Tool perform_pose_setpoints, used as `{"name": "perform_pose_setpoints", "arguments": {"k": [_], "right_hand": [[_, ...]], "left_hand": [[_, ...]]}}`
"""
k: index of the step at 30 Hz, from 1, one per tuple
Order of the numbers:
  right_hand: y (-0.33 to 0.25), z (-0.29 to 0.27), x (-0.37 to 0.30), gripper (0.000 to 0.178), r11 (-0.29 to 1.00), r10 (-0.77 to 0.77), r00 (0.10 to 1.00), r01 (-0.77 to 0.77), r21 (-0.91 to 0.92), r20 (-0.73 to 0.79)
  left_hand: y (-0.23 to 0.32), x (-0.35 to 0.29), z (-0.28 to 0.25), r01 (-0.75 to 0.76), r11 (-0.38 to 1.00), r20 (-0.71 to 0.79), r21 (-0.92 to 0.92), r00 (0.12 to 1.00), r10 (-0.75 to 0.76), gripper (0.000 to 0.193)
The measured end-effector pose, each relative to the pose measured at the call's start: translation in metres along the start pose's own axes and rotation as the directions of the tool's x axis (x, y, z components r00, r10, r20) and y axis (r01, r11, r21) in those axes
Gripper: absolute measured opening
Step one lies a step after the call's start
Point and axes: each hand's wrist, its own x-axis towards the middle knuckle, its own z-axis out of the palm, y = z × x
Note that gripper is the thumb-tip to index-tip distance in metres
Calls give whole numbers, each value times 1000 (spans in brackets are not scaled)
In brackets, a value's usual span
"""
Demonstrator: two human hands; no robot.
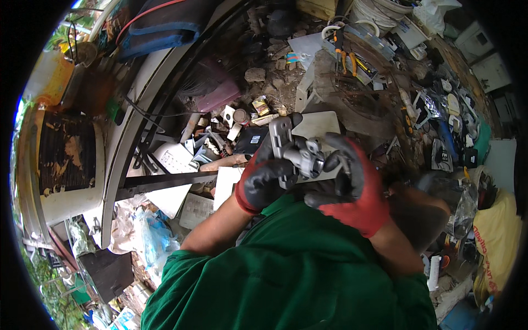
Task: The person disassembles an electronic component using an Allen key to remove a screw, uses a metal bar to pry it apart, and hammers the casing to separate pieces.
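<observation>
Container-wise, there's a cloudy translucent orange plastic container (50,77) at the upper left of the frame, and I can't make out what's in it. Lower left has a crumpled pale-blue plastic bag (154,236), and over at the right edge there's a yellow woven-looking sack (498,236) with red print. Can't tell what's inside either of those.

The part being handled is a grey metal bracket-like piece (301,158), right around the middle of the frame. It's got a flat elongated plate at one end and a stubby arm running to a chunky rounded end, all kinda dull silver. The left hand in a red glove with black-coated fingers (264,179) has its thumb and fingers clamped around the plate end. The right hand in a matching red-and-black glove (357,187) is half curled beside the rounded end; honestly can't tell if it's pinching anything or even touching.

My count: one metal piece, two gloved hands, one pair of orange-and-black-handled pliers (344,59) at the upper right, and one off-white flat panel (324,125) behind the hands.
</observation>
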Motion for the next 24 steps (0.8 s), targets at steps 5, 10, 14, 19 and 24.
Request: {"name": "perform_pose_setpoints", "arguments": {"k": [5, 10, 14, 19, 24], "right_hand": [[25, 3, 4, 71, 996, -73, 997, 73, -59, -4], [28, 1, -2, 70, 990, -115, 993, 112, -85, -25], [19, 3, 1, 69, 955, -203, 978, 189, -229, -37], [15, 1, -2, 65, 914, -233, 972, 210, -347, -26], [16, -6, -5, 65, 912, -205, 978, 205, -356, 41]], "left_hand": [[2, -3, 19, -83, 978, 48, 190, 996, 75, 80], [0, -3, 11, 4, 983, 58, 184, 998, -15, 68], [-14, 0, -7, 17, 984, -11, 180, 1000, -15, 59], [-15, 5, -1, 67, 985, -57, 159, 997, -59, 57], [-15, 5, -4, 159, 985, -28, 61, 987, -158, 53]]}}
